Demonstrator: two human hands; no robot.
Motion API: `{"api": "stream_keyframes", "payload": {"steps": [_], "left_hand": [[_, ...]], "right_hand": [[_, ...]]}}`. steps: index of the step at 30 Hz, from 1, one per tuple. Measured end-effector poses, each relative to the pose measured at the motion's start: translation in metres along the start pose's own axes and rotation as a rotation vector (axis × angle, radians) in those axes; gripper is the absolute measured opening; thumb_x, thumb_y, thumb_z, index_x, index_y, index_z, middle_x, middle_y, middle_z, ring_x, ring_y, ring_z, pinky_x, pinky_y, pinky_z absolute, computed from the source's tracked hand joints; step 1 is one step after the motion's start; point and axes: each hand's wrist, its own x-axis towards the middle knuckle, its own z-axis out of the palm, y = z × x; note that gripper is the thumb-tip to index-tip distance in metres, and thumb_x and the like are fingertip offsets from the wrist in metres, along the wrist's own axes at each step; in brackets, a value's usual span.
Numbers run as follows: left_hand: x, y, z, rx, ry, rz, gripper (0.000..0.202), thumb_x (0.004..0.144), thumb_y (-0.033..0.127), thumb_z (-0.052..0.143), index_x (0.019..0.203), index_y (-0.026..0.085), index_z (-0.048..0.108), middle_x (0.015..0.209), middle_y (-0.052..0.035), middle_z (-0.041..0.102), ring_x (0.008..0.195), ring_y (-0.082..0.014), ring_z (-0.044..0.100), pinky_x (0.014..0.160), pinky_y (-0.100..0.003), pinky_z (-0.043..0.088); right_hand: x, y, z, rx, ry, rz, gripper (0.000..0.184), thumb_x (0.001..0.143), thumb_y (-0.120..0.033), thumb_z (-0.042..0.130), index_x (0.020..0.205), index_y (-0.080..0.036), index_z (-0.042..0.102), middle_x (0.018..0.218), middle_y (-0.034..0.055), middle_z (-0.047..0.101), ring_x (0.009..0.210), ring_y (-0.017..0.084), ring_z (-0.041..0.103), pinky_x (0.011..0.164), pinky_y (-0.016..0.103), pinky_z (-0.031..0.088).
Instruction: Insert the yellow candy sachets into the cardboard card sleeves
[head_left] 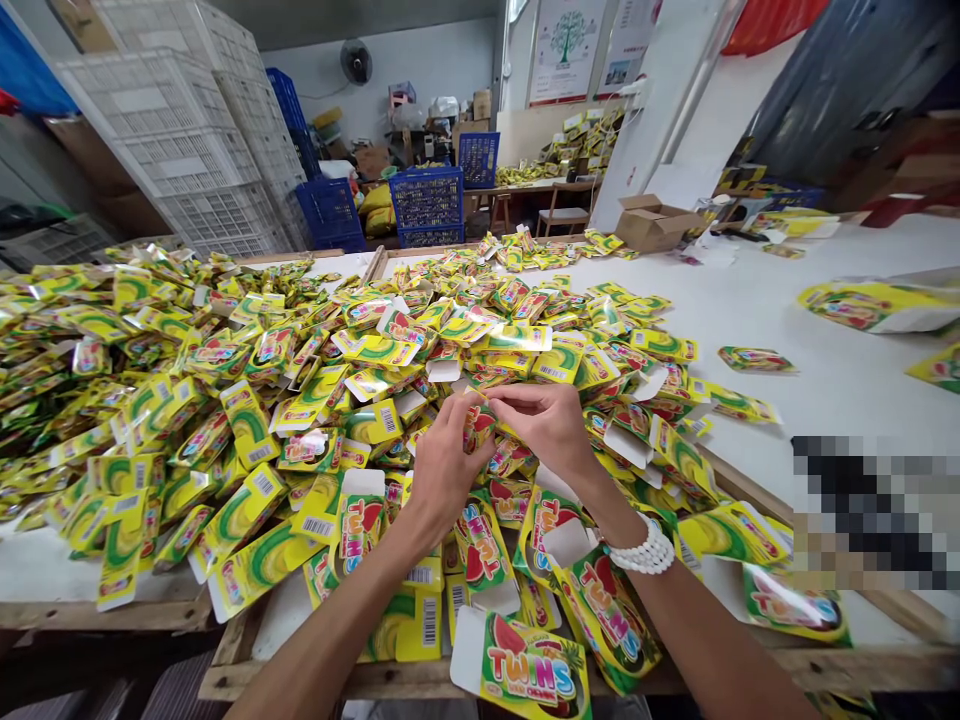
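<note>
Both hands meet just above the near edge of the heap of flat yellow-green printed card packets [225,400], which covers much of the white-topped desk [787,330]. The left hand [444,468] and right hand [546,422] are each closed in a fingertip pinch on one small yellow-and-red printed card packet [478,424], held between them. A white bead bracelet [645,552] circles the right wrist. Likely good practice: pinch the card by its edges, clear of the heap, so loose neighbours do not snag.
</note>
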Motion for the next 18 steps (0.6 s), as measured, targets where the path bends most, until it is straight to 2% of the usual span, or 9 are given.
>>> {"api": "stream_keyframes", "payload": {"steps": [5,8,10,13,16,18], "left_hand": [[0.0,-0.001,-0.001,0.04,-0.04,0.013,0.053,0.083,0.009,0.068,0.13,0.032,0.064,0.138,-0.0023,0.071,0.099,-0.0226,0.074,0.088,-0.033,0.055],[0.0,-0.001,-0.001,0.039,-0.03,0.015,0.056,0.083,0.01,0.069,0.134,0.033,0.063,0.141,-0.0027,0.07,0.105,-0.0239,0.074,0.087,-0.033,0.055],[0.0,-0.002,-0.001,0.047,-0.027,0.018,0.059,0.083,0.011,0.071,0.138,0.032,0.061,0.141,-0.0036,0.071,0.108,-0.0248,0.073,0.086,-0.033,0.054],[0.0,-0.002,0.0,0.083,-0.022,-0.009,0.061,0.082,0.012,0.072,0.139,0.031,0.06,0.13,-0.0041,0.075,0.101,-0.0241,0.074,0.08,-0.031,0.052],[0.0,-0.002,0.0,0.1,-0.024,-0.042,0.06,0.081,0.014,0.073,0.137,0.031,0.06,0.112,-0.0018,0.078,0.086,-0.0214,0.071,0.073,-0.028,0.048],[-0.001,-0.001,0.001,0.107,-0.026,-0.083,0.057,0.081,0.017,0.074,0.135,0.031,0.06,0.094,0.002,0.075,0.07,-0.0188,0.064,0.067,-0.026,0.043]], "right_hand": [[0.001,-0.001,-0.006,-0.155,-0.078,-0.1,0.021,0.084,-0.021,0.069,0.09,-0.023,0.088,0.095,0.0053,0.086,0.086,0.029,0.083,0.081,0.038,0.069],[0.0,-0.001,-0.005,-0.125,-0.11,-0.068,0.024,0.087,-0.023,0.068,0.101,-0.023,0.088,0.101,0.0057,0.085,0.087,0.028,0.083,0.082,0.038,0.069],[-0.001,0.001,-0.002,-0.085,-0.129,-0.039,0.029,0.087,-0.025,0.07,0.112,-0.023,0.086,0.11,0.0058,0.084,0.095,0.029,0.083,0.089,0.04,0.069],[-0.001,0.007,0.001,-0.058,-0.148,-0.008,0.033,0.086,-0.026,0.075,0.117,-0.023,0.084,0.117,0.0061,0.082,0.106,0.031,0.081,0.097,0.044,0.067],[0.0,0.012,0.001,0.039,-0.173,0.073,0.034,0.083,-0.03,0.078,0.115,-0.022,0.085,0.114,0.0075,0.082,0.104,0.033,0.082,0.094,0.045,0.068],[0.002,0.014,0.001,0.088,-0.201,0.118,0.034,0.081,-0.031,0.08,0.113,-0.021,0.085,0.111,0.0079,0.082,0.103,0.033,0.082,0.091,0.045,0.069]]}}
